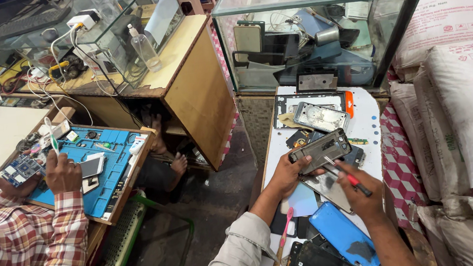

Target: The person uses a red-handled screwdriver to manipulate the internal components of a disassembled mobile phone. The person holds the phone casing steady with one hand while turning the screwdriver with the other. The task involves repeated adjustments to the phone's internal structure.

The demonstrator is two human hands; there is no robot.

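My left hand (287,175) grips an opened phone body (319,150), dark grey with bare insides, tilted above a white table (368,121). A screwdriver (345,175) with a red handle is held in my right hand (361,191), and its metal tip touches the phone's lower edge. Under my hands lie a silver phone plate (328,188), a blue phone cover (343,235) and a pink toothbrush (284,234). A silver phone frame (320,117) lies farther back on the table.
A glass case (319,34) full of phone parts stands behind the table. White sacks (462,107) are stacked on the right. At the left, another person in a checked shirt (30,248) holds a circuit board (20,169) over a blue mat (105,161).
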